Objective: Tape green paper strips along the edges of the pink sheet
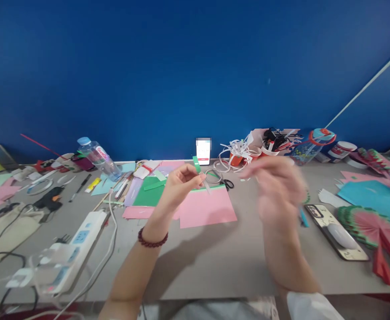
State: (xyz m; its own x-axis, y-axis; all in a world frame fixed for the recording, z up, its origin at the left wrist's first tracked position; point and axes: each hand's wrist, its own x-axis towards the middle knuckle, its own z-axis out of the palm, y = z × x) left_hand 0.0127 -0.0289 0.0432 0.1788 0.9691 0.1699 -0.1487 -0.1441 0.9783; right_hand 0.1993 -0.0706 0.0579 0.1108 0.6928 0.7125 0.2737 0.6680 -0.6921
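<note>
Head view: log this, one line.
left hand: holds narrow green strip | right hand: grip blurred | pink rectangular paper: on grey table

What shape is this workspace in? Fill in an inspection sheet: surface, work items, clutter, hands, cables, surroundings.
Surface: gray table, crowded toward the back and both sides.
Work items: green strip, held; pink sheet with a green band along its far edge, lying on the table.
Clutter: clear bottle at left; black scissors by the pink sheet's far right corner; at right, cased phone with white mouse on top, and pink-and-green fan.
Hands: left hand pinches the green strip; right hand is raised, blurred, grip unclear.
Cables: white cable beside power strip; dark cable farther left.
Surroundings: blue partition behind; lit phone upright before it.
</note>
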